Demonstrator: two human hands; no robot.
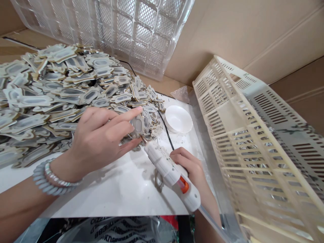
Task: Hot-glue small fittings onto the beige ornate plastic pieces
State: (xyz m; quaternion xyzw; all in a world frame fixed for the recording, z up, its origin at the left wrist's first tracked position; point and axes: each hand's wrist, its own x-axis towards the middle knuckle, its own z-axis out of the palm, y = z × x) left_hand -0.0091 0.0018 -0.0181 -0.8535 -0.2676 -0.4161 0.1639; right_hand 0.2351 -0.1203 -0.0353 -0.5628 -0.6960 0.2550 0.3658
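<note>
My left hand (101,138) pinches a small gold-edged grey cardboard piece (138,124) upright between thumb and fingers, at the front edge of a big pile of the same pieces (50,98). My right hand (188,165) grips a white glue gun (172,173) with an orange trigger. Its nozzle tip points up-left and touches the lower edge of the held piece. Both hands are over a white board (121,189).
A cream slotted plastic basket (253,141) stands tilted at the right. A small white bowl (178,118) sits behind the glue gun, with a black cord running past it. A clear compartment tray (126,27) leans against cardboard walls at the back.
</note>
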